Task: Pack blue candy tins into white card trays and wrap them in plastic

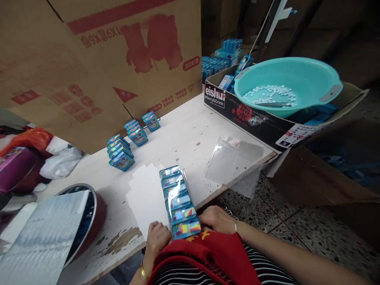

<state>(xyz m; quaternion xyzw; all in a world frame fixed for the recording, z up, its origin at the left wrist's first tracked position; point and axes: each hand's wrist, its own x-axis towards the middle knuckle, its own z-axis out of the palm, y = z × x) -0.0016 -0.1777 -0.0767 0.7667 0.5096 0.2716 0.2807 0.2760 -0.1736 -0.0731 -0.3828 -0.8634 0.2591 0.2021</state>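
Observation:
A clear plastic bag (pixel 184 179) holds a row of several small blue boxes (pixel 179 202), lying near the table's front edge, its close end by the red apron. My left hand (pixel 158 236) is closed at the lower left corner of this bag, its fingertips partly hidden. At the lower right corner my right hand (pixel 216 220) is closed with its fingers curled against the bag. Beneath and left of the bag lies a fanned stack of white cards (pixel 145 194). Flat clear bags (pixel 234 158) lie to the right, partly over the table edge.
Short stacks of blue boxes (pixel 121 154) stand before a large carton (pixel 101 71). A turquoise basin (pixel 320 75) with white tablets rests on an open black box (pixel 249 122) at right. On the left are a red pot (pixel 99 217) and a translucent ribbed sheet (pixel 44 233).

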